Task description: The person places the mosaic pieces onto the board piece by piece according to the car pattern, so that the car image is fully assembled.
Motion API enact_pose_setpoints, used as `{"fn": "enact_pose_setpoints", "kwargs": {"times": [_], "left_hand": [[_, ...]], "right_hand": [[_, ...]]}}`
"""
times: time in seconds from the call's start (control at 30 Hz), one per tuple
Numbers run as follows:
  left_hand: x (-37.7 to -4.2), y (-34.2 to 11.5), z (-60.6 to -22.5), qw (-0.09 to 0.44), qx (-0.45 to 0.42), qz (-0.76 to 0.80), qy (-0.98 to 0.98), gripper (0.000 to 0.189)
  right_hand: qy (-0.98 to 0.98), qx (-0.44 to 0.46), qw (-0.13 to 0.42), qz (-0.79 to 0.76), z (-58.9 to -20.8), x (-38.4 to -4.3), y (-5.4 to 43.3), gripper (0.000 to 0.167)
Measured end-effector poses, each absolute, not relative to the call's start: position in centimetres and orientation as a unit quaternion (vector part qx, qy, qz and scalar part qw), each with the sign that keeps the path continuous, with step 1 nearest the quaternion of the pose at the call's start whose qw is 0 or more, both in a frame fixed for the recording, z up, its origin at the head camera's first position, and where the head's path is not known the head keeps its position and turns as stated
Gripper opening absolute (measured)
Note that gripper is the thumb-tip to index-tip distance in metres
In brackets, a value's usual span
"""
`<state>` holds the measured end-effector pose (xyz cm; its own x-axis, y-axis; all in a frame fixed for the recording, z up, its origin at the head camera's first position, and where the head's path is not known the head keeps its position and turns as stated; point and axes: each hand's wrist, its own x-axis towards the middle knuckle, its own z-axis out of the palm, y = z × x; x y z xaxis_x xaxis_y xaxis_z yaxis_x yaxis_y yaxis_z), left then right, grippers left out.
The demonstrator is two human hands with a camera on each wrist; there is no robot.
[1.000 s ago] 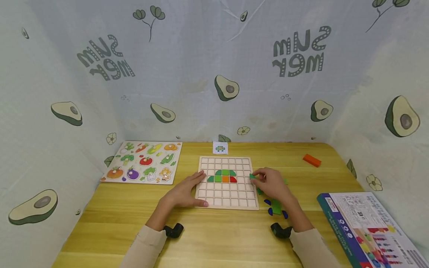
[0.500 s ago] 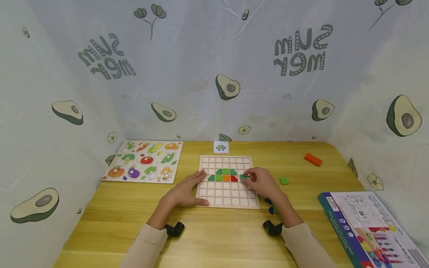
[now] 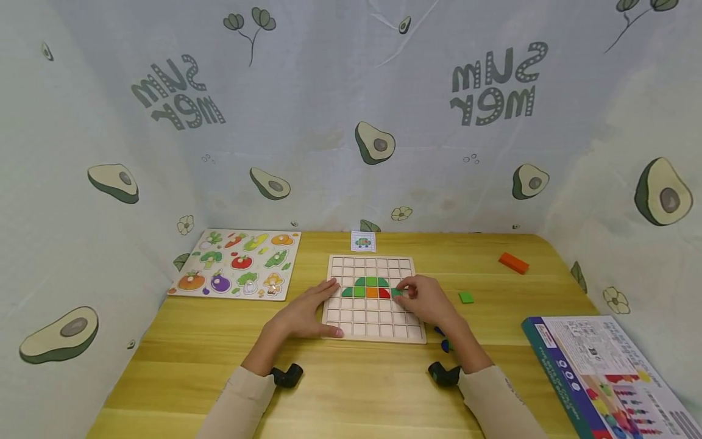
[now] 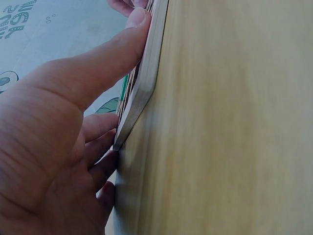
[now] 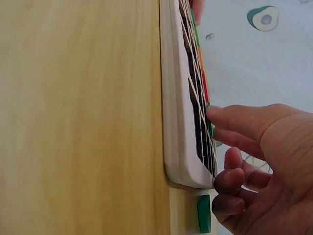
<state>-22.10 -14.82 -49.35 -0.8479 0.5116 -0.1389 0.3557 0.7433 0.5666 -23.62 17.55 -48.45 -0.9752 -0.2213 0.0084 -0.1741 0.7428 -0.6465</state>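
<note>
Left grip (image 3: 306,313) wide, thumb (image 3: 329,331) apart from fingers (image 3: 322,289); right grip (image 3: 430,300) in a fingertip pinch; both forearms (image 3: 260,351) aslant, inward

I see the grid board (image 3: 374,318) between the left hand (image 3: 303,312) and right hand (image 3: 429,299), a tile (image 3: 395,293) on it at the right fingertips. Ahead of both hands lies a card (image 3: 363,242); left of the left, a puzzle board (image 3: 259,263); right of the right, a box (image 3: 609,375).

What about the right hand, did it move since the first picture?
Yes, the right hand moved left, from the right edge of the board in toward its middle.
</note>
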Motion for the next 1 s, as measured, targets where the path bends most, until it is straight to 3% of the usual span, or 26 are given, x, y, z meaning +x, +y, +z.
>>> {"fn": "enact_pose_setpoints", "kwargs": {"times": [0.43,1.0], "left_hand": [[-22.1,-14.8,-49.4,0.147,0.233,0.267,0.924,0.111],[-22.0,-14.7,-49.3,0.143,0.228,0.272,0.924,0.111]], "right_hand": [[0.931,-0.103,0.026,-0.349,-48.3,-23.5,18.0,0.019],[0.937,-0.078,-0.001,-0.34,-46.9,-22.1,22.7,0.022]]}}
